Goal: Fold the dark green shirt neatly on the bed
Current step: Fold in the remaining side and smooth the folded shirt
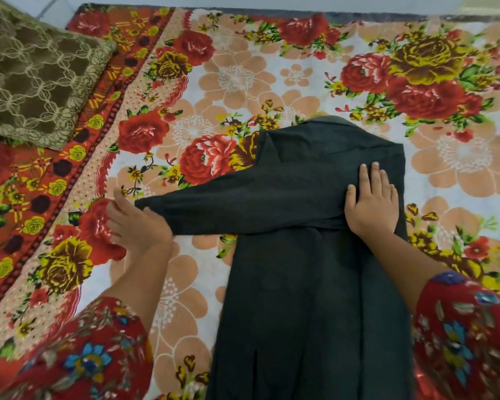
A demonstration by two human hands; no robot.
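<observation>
Folding the dark green shirt (315,298), you have it lying lengthwise on the bed (272,47), over a floral bedsheet (237,79), with its hem toward you and its collar end away. One long sleeve (228,209) stretches out sideways to your left. Your left hand (139,223) grips that sleeve near the cuff, fingers curled around the cloth. Your right hand (371,203) lies flat and open on the shirt's upper body, fingers straight, pressing it down near the shoulder. The step appears to be bringing the sleeve across the body. To do it well, use the right palm as an anchor so the body does not shift, draw the sleeve taut, and lay it straight along the side edge. A brown patterned cushion (35,73) sits at the far left.
</observation>
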